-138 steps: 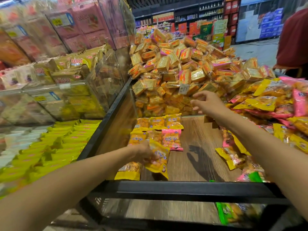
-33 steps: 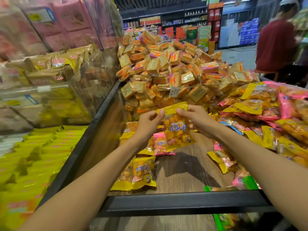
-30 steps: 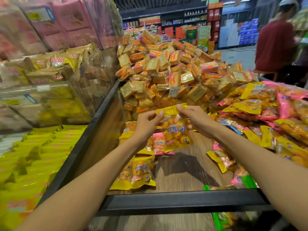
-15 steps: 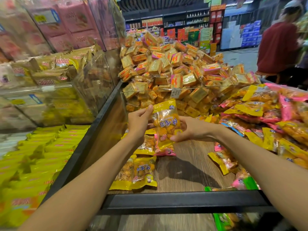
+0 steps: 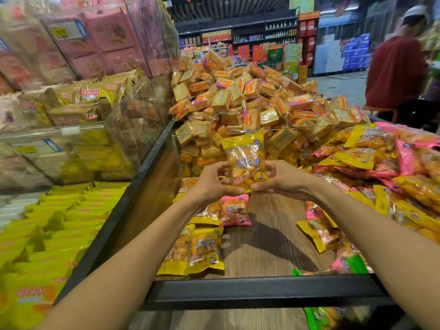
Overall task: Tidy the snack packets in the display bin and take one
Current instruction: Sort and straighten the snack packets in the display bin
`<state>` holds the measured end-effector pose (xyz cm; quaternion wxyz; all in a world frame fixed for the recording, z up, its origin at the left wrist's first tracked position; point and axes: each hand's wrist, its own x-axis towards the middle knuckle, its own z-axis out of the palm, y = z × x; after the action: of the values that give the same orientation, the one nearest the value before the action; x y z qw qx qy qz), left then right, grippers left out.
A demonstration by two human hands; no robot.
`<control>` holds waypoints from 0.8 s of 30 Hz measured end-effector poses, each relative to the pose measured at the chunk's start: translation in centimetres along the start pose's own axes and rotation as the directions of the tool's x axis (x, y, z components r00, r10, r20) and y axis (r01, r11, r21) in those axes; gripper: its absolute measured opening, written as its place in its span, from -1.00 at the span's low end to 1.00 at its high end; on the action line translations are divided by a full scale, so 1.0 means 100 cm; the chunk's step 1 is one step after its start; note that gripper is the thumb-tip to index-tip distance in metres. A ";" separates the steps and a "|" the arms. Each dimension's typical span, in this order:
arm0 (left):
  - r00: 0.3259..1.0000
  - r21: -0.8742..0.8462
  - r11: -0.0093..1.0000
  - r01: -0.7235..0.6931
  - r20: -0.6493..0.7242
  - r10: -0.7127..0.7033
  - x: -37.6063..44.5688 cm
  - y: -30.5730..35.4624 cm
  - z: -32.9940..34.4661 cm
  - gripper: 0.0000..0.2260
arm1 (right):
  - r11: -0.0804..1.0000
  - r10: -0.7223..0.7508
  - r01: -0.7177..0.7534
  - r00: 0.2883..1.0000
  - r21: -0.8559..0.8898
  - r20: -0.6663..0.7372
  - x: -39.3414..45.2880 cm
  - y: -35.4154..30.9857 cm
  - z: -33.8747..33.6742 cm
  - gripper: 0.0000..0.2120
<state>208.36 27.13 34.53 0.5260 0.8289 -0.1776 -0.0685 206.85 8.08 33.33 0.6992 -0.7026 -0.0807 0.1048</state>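
Both hands pinch the lower end of one yellow-edged clear plastic snack packet (image 5: 244, 156): the left hand (image 5: 213, 184) curls its fingers round the bottom left corner, the right hand (image 5: 281, 181) grips the bottom right, thumbs nearly meeting beneath. Crinkled glossy film shows lumpy orange pieces inside, with blue lettering across the front. It stands upright, long axis vertical, its sealed yellow top edge pointing up and slightly away, held in the air above the wood-grain floor of the black-framed display bin (image 5: 262, 285).

Directly under the grip lies a pink-edged packet of the same kind (image 5: 234, 210), flat on the wood, touching yellow ones to its left. Nearer the person, two more yellow-edged packets (image 5: 197, 252) lie side by side against the bin's front rail. To the right of the grip a loose heap of yellow and pink packets (image 5: 381, 167) slopes up, some spilling onto the bare wood. Beyond the grip, behind a clear upright divider panel (image 5: 285, 128), rises a mound of small square orange-wrapped biscuit packs (image 5: 242, 101). Left of the bin, rows of flat yellow wrappers (image 5: 59, 225) fill a neighbouring tray below clear cases of tan and pink boxes (image 5: 90, 44). Far right, a person in a dark red shirt (image 5: 395, 72) stands in the aisle.
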 end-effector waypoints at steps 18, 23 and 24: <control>0.988 -0.089 0.989 -0.117 -0.113 0.107 0.005 -0.005 0.014 -0.66 | 0.900 -0.330 0.224 0.911 -0.375 -0.247 -0.001 0.000 0.033 -0.45; 0.988 -0.234 0.968 -0.091 -0.139 0.059 0.010 -0.009 0.007 -0.72 | 0.902 -0.374 0.285 0.891 -0.325 -0.256 -0.003 -0.005 0.038 -0.67; 0.991 -0.264 0.962 -0.068 -0.133 0.033 0.011 -0.010 0.006 -0.74 | 0.901 -0.380 0.273 0.872 -0.338 -0.309 -0.002 -0.006 0.035 -0.66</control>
<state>209.42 26.56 33.44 0.6450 0.7480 -0.1541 -0.0254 205.76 11.44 33.92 0.6012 -0.7783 -0.0814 -0.1619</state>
